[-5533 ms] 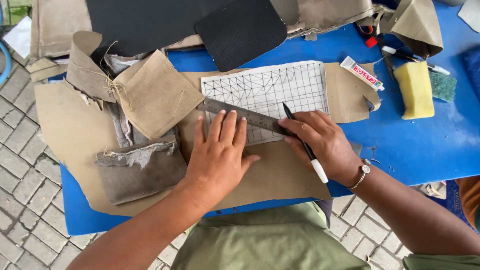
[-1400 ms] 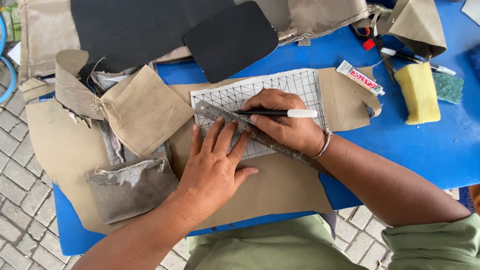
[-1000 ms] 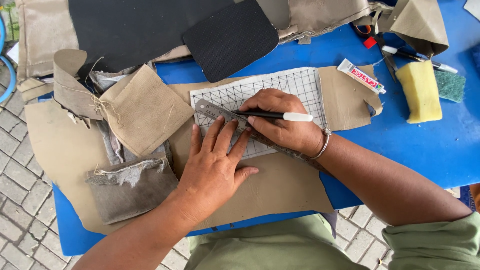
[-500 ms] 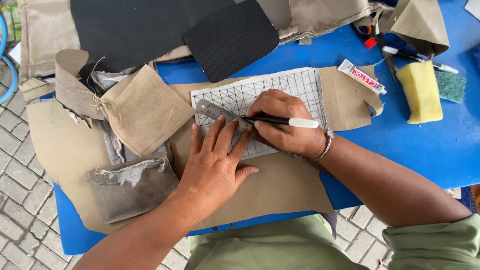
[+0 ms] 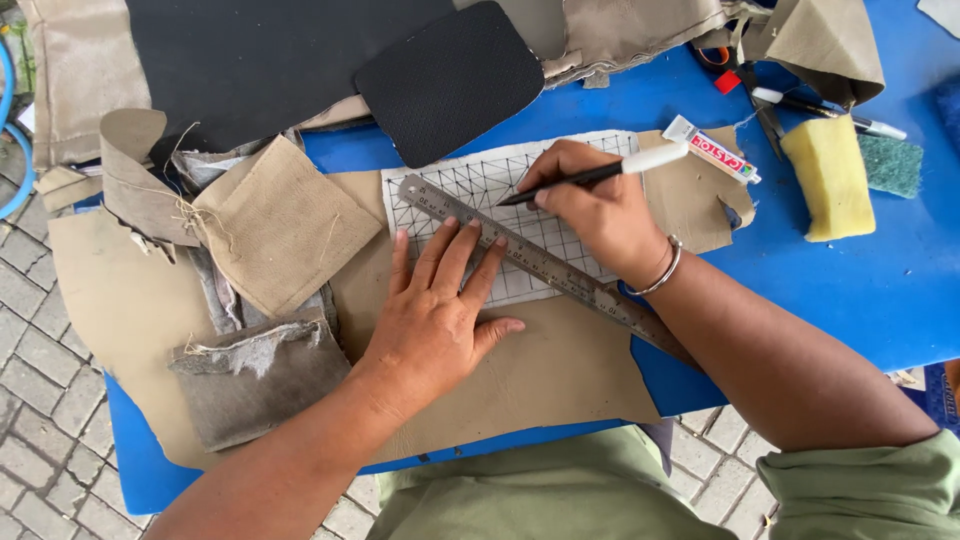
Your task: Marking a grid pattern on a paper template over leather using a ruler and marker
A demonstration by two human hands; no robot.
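My left hand (image 5: 435, 310) lies flat, fingers spread, pressing a steel ruler (image 5: 530, 262) that runs diagonally across a white sheet (image 5: 470, 180) marked with a grid of lines and diagonals. My right hand (image 5: 595, 210) grips a pen (image 5: 600, 172) with a black front and white back, its tip touching the sheet just above the ruler's edge. The sheet rests on a large tan leather piece (image 5: 520, 370) on a blue table (image 5: 860, 290).
A tan square pouch (image 5: 285, 225) and a grey frayed fabric piece (image 5: 260, 375) lie at left. Black rounded pad (image 5: 450, 80) and black sheet at back. A glue tube (image 5: 712, 148), yellow sponge (image 5: 828, 178), green scouring pad (image 5: 892, 165) and another pen (image 5: 830, 112) sit at right.
My right hand has slid up and left along the ruler, with the pen swinging to point down-left at the sheet. The left hand and ruler stay pressed in place.
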